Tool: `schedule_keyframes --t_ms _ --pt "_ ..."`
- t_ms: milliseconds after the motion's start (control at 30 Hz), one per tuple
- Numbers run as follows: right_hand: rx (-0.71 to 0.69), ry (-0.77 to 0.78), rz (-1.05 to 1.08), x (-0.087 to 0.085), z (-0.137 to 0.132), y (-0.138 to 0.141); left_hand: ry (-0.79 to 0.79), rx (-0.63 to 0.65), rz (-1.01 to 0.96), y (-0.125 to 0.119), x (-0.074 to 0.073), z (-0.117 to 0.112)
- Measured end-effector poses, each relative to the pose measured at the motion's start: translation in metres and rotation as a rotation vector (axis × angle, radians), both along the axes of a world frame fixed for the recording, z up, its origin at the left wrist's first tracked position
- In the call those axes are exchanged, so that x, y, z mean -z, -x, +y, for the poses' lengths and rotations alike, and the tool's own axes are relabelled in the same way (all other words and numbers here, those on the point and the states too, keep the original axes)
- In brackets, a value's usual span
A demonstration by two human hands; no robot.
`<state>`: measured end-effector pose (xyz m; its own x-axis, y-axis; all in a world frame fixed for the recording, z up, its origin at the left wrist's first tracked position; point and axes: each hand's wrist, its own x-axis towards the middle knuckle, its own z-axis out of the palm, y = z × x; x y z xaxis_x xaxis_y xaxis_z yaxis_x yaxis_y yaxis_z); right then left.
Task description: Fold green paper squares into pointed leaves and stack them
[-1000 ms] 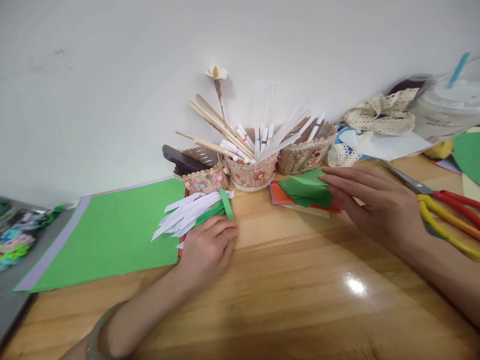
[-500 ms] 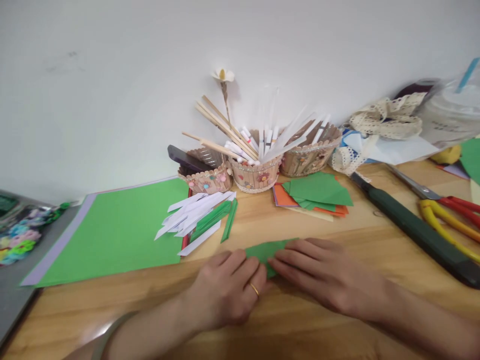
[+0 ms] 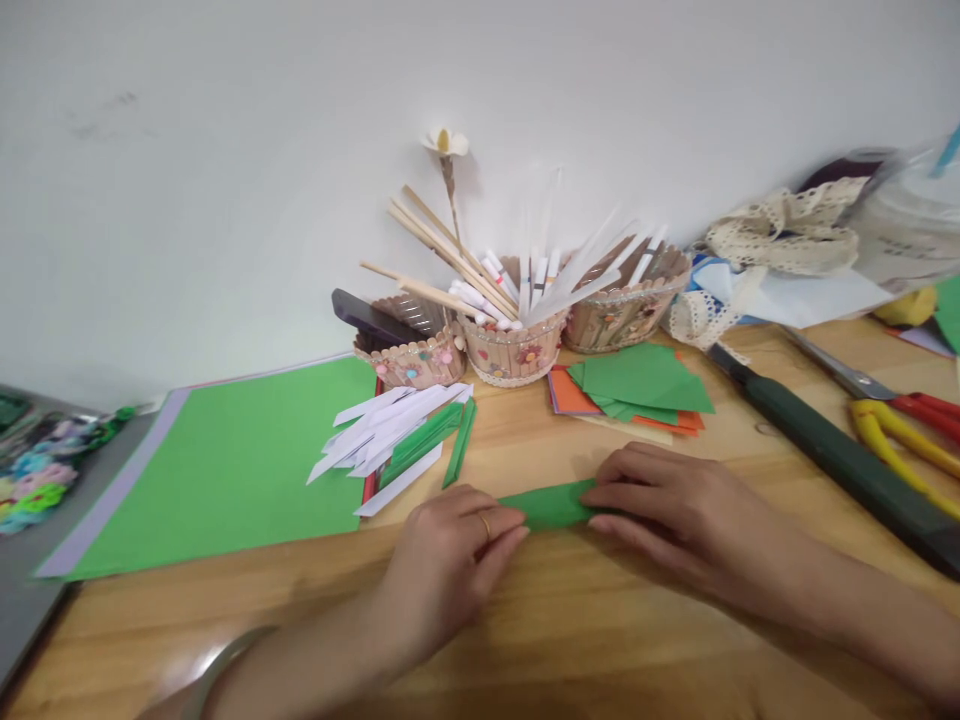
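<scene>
Across the wooden tabletop (image 3: 555,640), a green paper strip (image 3: 553,505) lies between the left hand (image 3: 454,555) and right hand (image 3: 679,512), each grip pinched on one end, apparently at a folding step whose next move calls for even pressure lengthwise.

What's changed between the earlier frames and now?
The left hand let go of a green strip beside the white strips and drew back; the right hand came back from the paper pile. Both now hold a green piece, seemingly narrower than half a second ago. Baskets and scissors stayed put.
</scene>
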<state>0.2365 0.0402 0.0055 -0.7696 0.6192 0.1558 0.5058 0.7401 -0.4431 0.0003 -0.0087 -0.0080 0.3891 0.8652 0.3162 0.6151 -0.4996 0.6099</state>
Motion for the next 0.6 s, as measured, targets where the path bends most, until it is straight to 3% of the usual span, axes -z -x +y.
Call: schedule_keyframes --t_ms 233,433,600 --pt "0.161 -0.108 0.035 0.011 -0.002 0.002 0.134 -0.095 0.015 -0.001 -0.001 0.005" --pt "0.292 -0.098 0.009 0.025 -0.004 0.002 0.372 -0.226 -0.018 -0.003 0.005 0.01" --pt "0.34 -0.106 -0.047 0.028 -0.008 0.004 0.419 -0.26 0.009 -0.003 0.007 0.014"
